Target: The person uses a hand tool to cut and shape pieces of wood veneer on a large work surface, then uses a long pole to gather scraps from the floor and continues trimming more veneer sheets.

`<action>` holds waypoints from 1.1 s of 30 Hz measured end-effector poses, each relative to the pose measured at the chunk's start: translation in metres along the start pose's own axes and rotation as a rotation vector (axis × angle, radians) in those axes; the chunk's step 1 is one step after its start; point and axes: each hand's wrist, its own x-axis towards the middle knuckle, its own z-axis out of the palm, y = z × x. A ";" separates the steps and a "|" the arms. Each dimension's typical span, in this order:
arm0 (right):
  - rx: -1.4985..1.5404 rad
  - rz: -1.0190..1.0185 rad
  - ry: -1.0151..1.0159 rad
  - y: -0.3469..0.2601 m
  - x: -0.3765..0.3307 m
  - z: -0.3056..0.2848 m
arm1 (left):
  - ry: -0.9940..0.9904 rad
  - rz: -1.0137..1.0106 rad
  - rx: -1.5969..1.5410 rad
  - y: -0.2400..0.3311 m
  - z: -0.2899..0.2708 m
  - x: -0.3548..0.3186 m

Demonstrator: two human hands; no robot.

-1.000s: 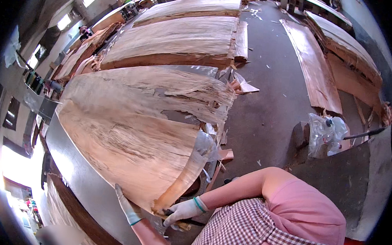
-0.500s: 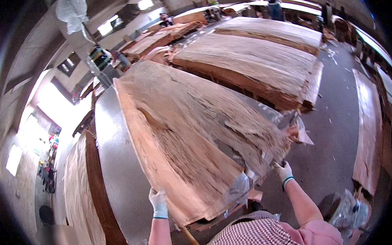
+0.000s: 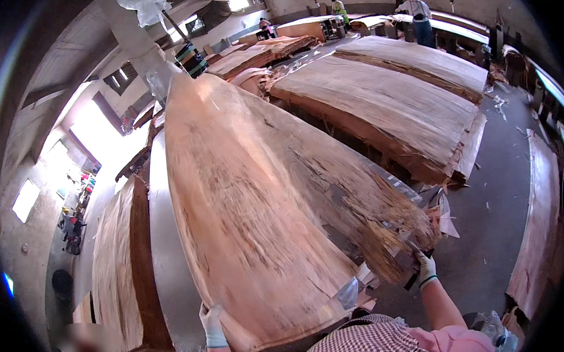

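Note:
A large, thin sheet of wood veneer (image 3: pixel 242 231) stretches away in front of me, pale tan with dark streaks. Its right side is torn and ragged, with holes. At the near left corner, my left hand (image 3: pixel 211 324), in a white glove, is closed on the sheet's edge. My right hand (image 3: pixel 426 269), also gloved, is closed beside the ragged near right end. A dark, narrow object (image 3: pixel 411 280) shows at its fingers; its kind is unclear. Under the left side of the sheet lies a smooth grey tabletop (image 3: pixel 171 259).
Stacks of veneer stand at the far right (image 3: pixel 373 98) and at the left (image 3: pixel 118 263). A long sheet (image 3: pixel 538 218) lies along the right side. Torn scraps (image 3: pixel 442 217) and clear plastic (image 3: pixel 498 336) lie near my right arm. People (image 3: pixel 418 18) stand far back.
The left part of the veneer has spread and bulged up, covering more of the grey tabletop. My left hand has moved down and left with its edge; my right hand sits lower and farther right.

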 end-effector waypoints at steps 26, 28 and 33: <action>-0.411 -0.125 0.134 -0.035 -0.012 0.052 | -0.272 -0.375 0.094 -0.088 0.080 0.143; -0.563 -0.199 0.206 -0.031 -0.014 0.060 | -0.271 -0.417 0.053 -0.108 0.043 0.143; -0.449 -0.268 -0.218 -0.021 -0.002 0.141 | -0.075 -0.348 0.037 -0.135 0.021 0.147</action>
